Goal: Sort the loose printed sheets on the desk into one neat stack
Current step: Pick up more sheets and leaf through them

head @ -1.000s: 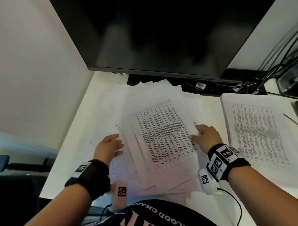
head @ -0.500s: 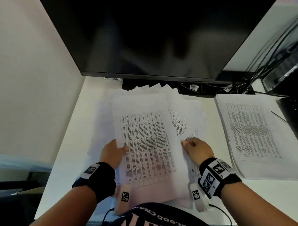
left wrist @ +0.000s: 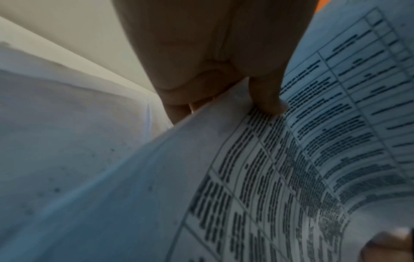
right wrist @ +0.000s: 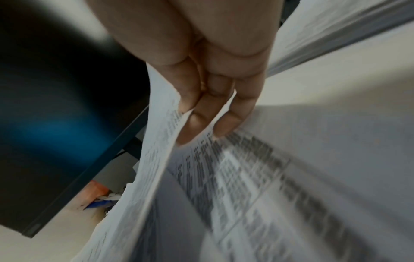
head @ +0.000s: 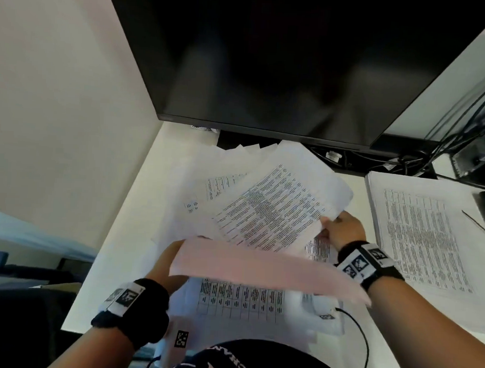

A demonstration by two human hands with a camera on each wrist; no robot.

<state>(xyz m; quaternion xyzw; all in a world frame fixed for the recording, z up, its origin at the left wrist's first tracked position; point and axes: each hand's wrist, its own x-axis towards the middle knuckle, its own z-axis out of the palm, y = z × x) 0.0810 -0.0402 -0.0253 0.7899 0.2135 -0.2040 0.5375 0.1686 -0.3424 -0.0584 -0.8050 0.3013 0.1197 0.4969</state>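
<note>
A loose pile of printed sheets [head: 207, 193] is fanned across the white desk [head: 140, 207] under the monitor. My left hand [head: 169, 264] pinches one sheet [head: 260, 268] by its left edge and holds it up, blank back toward me. In the left wrist view the thumb [left wrist: 267, 96] lies on that sheet's printed side [left wrist: 257, 177]. My right hand [head: 342, 230] pinches the right edge of another printed sheet [head: 273, 210], raised above the pile. Its fingers [right wrist: 201, 115] show on that sheet's edge [right wrist: 156, 159]. A squared stack [head: 428, 239] lies to the right.
A large dark monitor [head: 283, 60] hangs over the back of the desk, with cables [head: 420, 158] and dark equipment at the back right. A wall [head: 59, 92] bounds the desk on the left. A thin black cable [head: 362, 342] runs along the desk's front edge.
Both hands lay on the top sheet of the pile before. Now the left hand has lifted one sheet up toward me, and the right hand has raised another and moved right.
</note>
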